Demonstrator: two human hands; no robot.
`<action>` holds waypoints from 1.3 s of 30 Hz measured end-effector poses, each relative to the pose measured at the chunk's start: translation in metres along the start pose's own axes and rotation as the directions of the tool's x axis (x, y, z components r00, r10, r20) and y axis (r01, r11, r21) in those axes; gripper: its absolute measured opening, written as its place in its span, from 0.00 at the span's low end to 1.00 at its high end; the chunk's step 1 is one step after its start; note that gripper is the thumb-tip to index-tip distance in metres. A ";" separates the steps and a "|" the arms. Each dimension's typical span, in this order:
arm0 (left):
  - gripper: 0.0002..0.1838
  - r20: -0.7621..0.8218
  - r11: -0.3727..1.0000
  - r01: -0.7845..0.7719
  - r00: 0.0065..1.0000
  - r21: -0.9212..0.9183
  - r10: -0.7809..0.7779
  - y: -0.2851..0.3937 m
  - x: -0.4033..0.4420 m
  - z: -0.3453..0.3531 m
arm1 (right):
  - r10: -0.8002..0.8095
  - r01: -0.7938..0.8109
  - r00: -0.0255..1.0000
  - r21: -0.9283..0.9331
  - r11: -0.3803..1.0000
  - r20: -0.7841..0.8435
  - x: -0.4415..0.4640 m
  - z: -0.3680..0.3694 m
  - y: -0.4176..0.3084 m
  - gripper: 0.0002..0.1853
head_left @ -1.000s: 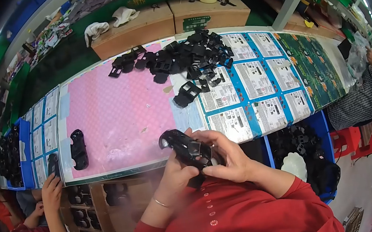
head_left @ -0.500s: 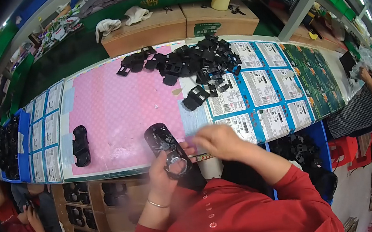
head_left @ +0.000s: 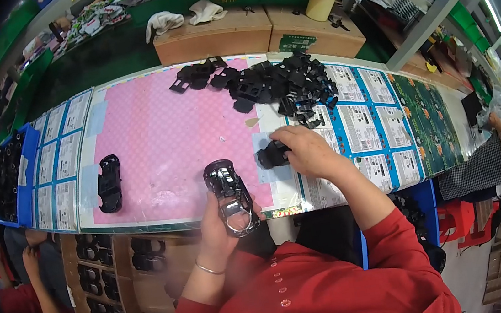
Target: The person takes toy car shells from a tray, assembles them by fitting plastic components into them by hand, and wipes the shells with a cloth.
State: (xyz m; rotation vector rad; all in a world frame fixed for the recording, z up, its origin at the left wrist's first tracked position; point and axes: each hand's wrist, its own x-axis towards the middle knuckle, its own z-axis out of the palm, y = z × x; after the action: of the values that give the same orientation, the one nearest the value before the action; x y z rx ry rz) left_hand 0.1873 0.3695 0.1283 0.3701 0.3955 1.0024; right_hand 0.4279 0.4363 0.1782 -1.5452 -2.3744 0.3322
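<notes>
My left hand (head_left: 214, 229) is closed around a glossy black toy car body shell (head_left: 228, 185), held over the front edge of the pink mat. Out to the right, my right hand (head_left: 311, 150) has its fingers closed on a small black plastic part (head_left: 272, 155) beside the mat; the fingers partly cover it. A second toy car body shell (head_left: 110, 184) lies on the left side of the mat. Farther back sits a heap of black plastic parts (head_left: 295, 84), spreading from the mat onto the printed sheets.
The pink mat (head_left: 159, 137) covers the table's middle. Blue bins stand at left (head_left: 26, 192) and below the table at right. A cardboard box (head_left: 125, 287) with more black shells is below left. Other people sit at both sides.
My right hand has moved from beside the car shell to the right, onto the small black part. The shell in my left hand is tilted slightly differently. The whole view has shifted a little.
</notes>
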 end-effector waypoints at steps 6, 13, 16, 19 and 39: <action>0.35 -0.063 1.000 0.015 0.998 0.005 -0.014 0.000 0.002 0.007 | 0.093 -0.090 0.989 0.026 0.996 -0.115 -0.011 0.001 -0.009 0.14; 0.42 -0.080 0.993 0.105 0.992 0.047 -0.101 0.003 0.002 -0.003 | 0.110 -0.113 0.988 -0.019 0.993 -0.106 -0.008 0.011 -0.009 0.08; 0.43 -0.049 0.987 0.146 0.988 0.061 -0.143 0.004 0.001 0.000 | -0.015 0.042 0.980 0.131 0.991 -0.200 -0.020 -0.003 -0.024 0.07; 0.39 -0.033 0.982 0.168 0.986 0.086 -0.166 0.000 0.001 -0.003 | -0.253 0.272 0.942 0.057 0.961 -0.220 -0.026 -0.022 -0.049 0.09; 0.34 -0.081 0.982 0.074 0.995 0.175 -0.060 -0.018 0.001 0.032 | -0.392 0.388 0.920 0.088 0.917 0.029 -0.050 -0.009 -0.082 0.11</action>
State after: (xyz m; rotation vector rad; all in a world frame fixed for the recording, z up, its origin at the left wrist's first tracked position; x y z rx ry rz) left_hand 0.2156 0.3577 0.1475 0.4777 0.5648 0.9194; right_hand 0.3801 0.3582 0.2089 -1.0029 -2.5951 0.3697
